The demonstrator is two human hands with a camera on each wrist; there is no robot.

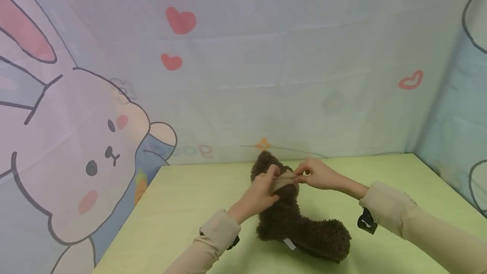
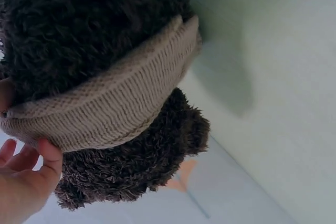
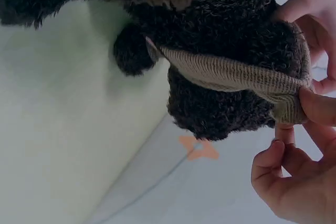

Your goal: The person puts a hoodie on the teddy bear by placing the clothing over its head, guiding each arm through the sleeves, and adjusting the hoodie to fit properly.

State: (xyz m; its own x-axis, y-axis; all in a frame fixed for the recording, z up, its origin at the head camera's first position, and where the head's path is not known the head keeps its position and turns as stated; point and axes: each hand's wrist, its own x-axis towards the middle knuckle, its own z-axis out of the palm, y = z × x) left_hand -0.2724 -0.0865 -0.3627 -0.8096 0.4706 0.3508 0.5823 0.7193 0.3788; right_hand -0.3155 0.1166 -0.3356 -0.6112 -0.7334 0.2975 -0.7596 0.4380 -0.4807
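Note:
A fluffy dark brown plush toy (image 1: pixel 280 219) leans on the table, one thick limb stretched to the right and a white tag (image 1: pixel 289 244) at its base. A beige ribbed knit band (image 2: pixel 113 106) wraps across its upper part, brown fur showing above and below. My left hand (image 1: pixel 259 193) grips the band's left side, fingers curled at its edge. On the other side, my right hand (image 1: pixel 321 175) pinches the band's edge between thumb and fingers. In the right wrist view the band (image 3: pixel 231 74) is bunched at the pinched spot. The toy's face is hidden.
The toy stands on a light green tabletop (image 1: pixel 182 223). Behind it hangs a pale fabric backdrop (image 1: pixel 236 96) printed with hearts and a large rabbit (image 1: pixel 76 147). A side panel (image 1: pixel 456 130) of similar fabric borders the table on the right.

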